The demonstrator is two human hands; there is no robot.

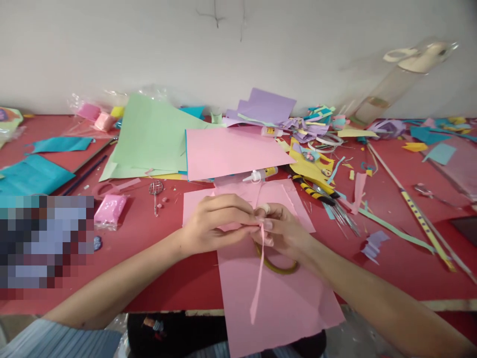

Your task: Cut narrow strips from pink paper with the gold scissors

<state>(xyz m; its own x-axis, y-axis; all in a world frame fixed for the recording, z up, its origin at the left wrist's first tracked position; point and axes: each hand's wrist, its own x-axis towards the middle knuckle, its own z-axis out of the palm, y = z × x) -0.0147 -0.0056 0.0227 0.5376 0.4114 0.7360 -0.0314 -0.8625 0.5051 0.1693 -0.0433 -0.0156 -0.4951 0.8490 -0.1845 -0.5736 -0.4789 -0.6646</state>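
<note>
Over the middle of the table, my left hand [221, 219] and my right hand [285, 229] meet at the fingertips. Both pinch the upper end of a narrow pink paper strip [258, 291], whose free end hangs down. Fingers hide the pinched part. A pale band [264, 209] shows at a finger of my right hand. Just under that hand is a curved olive-gold ring-like thing [283, 271], partly covered. Beneath both hands lie large pink paper sheets [276, 308], one reaching past the table's front edge. Two small glue bottles [264, 174] lie beyond my fingers.
Green paper [152, 134] and purple paper [266, 107] lie at the back. Yellow-black pliers [313, 191] and thin metal pins [346, 219] are right of my hands. A clear bottle [395, 89] leans against the wall. Pink clay in a packet [111, 211] sits left.
</note>
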